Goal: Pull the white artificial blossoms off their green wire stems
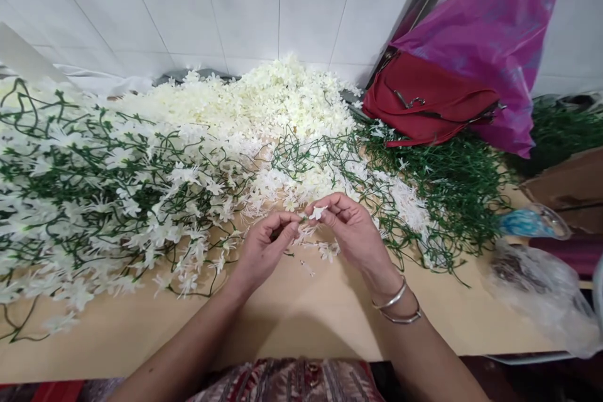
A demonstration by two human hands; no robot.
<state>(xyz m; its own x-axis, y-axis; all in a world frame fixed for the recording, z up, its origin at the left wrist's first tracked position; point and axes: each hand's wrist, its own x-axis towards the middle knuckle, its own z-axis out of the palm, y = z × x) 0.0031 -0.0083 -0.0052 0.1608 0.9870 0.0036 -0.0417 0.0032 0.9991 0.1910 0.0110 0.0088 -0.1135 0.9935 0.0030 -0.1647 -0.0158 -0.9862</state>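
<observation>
Over the middle of the table (301, 301) my two hands meet at the fingertips. My right hand (351, 226) pinches a small white artificial flower (318, 212) between thumb and forefinger. Close against it, my left hand (271, 242) pinches a thin green stem (304, 218), whose lower part is hidden by the fingers. Just beyond both hands lie loose white petals (325, 182) and a tangle of green stems (301, 154). A few single white blossoms (328, 251) lie on the wood beneath my fingers.
Stemmed white flowers (117, 188) heap up at left, with cream blossoms (292, 94) piled by the tiled wall (245, 0). At right are green stems (447, 188), a red bag (424, 94), a purple plastic bag (494, 31) and a clear plastic bag (541, 289).
</observation>
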